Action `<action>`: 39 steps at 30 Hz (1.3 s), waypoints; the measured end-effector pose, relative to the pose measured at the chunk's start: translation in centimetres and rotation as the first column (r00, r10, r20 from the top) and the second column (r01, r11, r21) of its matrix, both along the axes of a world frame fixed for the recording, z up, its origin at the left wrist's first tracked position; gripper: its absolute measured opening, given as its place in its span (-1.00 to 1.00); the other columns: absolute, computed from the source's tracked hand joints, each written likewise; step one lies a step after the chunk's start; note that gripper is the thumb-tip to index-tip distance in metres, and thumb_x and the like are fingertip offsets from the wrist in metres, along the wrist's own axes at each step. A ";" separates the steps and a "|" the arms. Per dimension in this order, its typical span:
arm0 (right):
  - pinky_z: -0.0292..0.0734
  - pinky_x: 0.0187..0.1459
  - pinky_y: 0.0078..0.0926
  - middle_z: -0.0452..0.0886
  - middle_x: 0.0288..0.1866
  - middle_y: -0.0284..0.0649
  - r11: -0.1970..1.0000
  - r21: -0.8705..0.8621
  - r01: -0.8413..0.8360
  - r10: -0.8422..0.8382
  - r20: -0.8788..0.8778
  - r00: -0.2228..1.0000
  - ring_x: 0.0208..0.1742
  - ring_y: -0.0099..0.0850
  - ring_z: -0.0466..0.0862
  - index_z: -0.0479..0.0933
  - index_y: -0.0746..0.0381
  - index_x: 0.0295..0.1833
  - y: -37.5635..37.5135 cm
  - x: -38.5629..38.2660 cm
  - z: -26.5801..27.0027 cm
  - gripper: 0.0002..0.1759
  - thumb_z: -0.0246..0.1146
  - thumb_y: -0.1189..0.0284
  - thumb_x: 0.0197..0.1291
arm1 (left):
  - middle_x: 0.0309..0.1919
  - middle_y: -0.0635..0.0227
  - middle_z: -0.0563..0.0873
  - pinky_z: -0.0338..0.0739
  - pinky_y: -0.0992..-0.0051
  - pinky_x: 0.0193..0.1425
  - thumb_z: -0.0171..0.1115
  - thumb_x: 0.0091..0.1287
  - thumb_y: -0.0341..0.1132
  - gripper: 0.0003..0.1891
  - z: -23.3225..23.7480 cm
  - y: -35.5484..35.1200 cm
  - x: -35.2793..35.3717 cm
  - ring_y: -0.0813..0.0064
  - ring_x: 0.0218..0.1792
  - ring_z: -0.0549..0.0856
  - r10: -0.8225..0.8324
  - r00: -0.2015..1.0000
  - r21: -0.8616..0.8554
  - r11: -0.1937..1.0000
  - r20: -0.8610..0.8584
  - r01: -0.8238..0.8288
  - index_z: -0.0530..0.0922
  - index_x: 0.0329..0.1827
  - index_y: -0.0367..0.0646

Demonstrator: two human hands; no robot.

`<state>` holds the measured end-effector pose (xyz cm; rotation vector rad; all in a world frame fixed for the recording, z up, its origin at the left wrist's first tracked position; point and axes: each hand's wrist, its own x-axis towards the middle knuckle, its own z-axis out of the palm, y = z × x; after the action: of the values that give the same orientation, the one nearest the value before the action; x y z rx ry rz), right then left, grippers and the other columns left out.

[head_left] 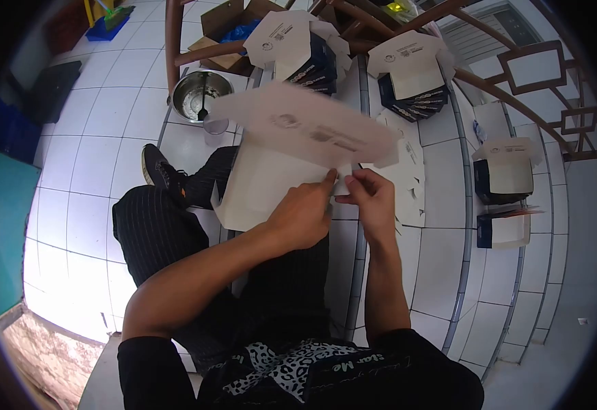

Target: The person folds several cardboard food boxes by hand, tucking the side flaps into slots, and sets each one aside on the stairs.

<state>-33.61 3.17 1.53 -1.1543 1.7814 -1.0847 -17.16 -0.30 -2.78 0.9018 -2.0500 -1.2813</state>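
Observation:
An opened white cardboard box (264, 181) lies across my lap, its printed lid (305, 126) raised and blurred by motion. My left hand (304, 213) reaches over the box's near side, fingers closed at the right corner, with a fingertip pressed against the flap. At that same corner my right hand (370, 196) pinches the folded flap (343, 183) between thumb and fingers. The two hands' fingertips are close together. The outer side of the corner is partly hidden behind the fingers.
Nested boxes with open lids (408, 75) and a second stack (315, 65) stand on the tiled steps. Flat white cardboard sheets (408, 184) lie right of my hands. A metal pot (201, 96) with a dark-handled tool and a plastic cup (215, 128) sit left. More boxes (503, 178) stand far right.

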 end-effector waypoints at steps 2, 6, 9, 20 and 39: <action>0.66 -0.27 -0.41 0.73 -0.29 -0.16 0.998 -0.002 -0.064 0.060 -0.310 0.949 -0.28 -0.33 0.74 0.60 0.44 -0.17 0.7 0.8 -0.3 -0.82 0.26 0.50 0.43 | -0.29 -0.19 0.76 0.64 0.00 0.04 0.20 0.15 -0.55 -0.36 0.8 -0.7 0.2 -0.23 -0.15 0.76 -0.011 1.000 0.059 0.998 -0.005 0.011 0.44 0.39 -0.50; 0.55 -0.25 -0.43 0.64 -0.29 -0.18 0.992 -0.005 -0.124 0.089 -0.669 0.738 -0.37 -0.35 0.60 0.58 0.40 -0.20 0.8 2.6 -0.5 -0.80 0.34 0.46 0.39 | -0.22 -0.19 0.78 0.66 0.00 0.08 0.18 0.17 -0.55 -0.43 1.7 -1.2 0.7 -0.22 -0.10 0.78 -0.015 0.999 0.146 0.989 -0.049 0.022 0.50 0.33 -0.44; 0.52 -0.19 -0.45 0.64 -0.16 -0.19 0.969 -0.187 -0.162 0.033 -0.552 0.834 -0.25 -0.38 0.59 0.59 0.35 -0.17 0.2 1.7 -1.8 -0.78 0.37 0.40 0.40 | -0.26 -0.14 0.79 0.65 0.08 0.01 0.19 0.26 -0.48 -0.57 0.8 -1.3 0.4 -0.13 -0.14 0.80 -0.024 0.993 0.158 0.987 -0.115 0.042 0.57 0.21 -0.41; 0.54 0.24 -0.40 0.56 0.37 -0.08 0.993 0.110 0.042 -0.072 0.278 0.958 0.25 -0.39 0.65 0.22 0.28 0.63 -0.1 -2.7 -5.9 -0.31 0.27 0.29 0.55 | -0.07 0.06 0.78 0.63 0.32 0.07 0.22 0.28 -0.54 -0.58 5.0 -3.4 4.7 0.27 -0.07 0.79 0.111 0.912 -0.207 0.956 -0.394 -0.206 0.63 0.23 -0.32; 0.65 -0.18 -0.44 0.74 -0.28 -0.18 0.931 -0.340 -0.129 0.118 -0.053 0.992 -0.30 -0.40 0.76 0.61 0.36 -0.04 1.5 3.9 3.3 -0.70 0.37 0.29 0.46 | 0.07 -0.08 0.65 0.61 0.14 0.08 0.12 0.25 -0.61 -0.40 3.2 -4.1 4.7 -0.12 -0.08 0.74 0.352 0.880 -0.141 0.901 -0.318 -0.411 0.22 0.39 -0.29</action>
<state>-29.67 4.63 4.81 -1.4779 1.5554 -1.3424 -12.46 -4.44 0.38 0.9121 -1.6374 -0.9051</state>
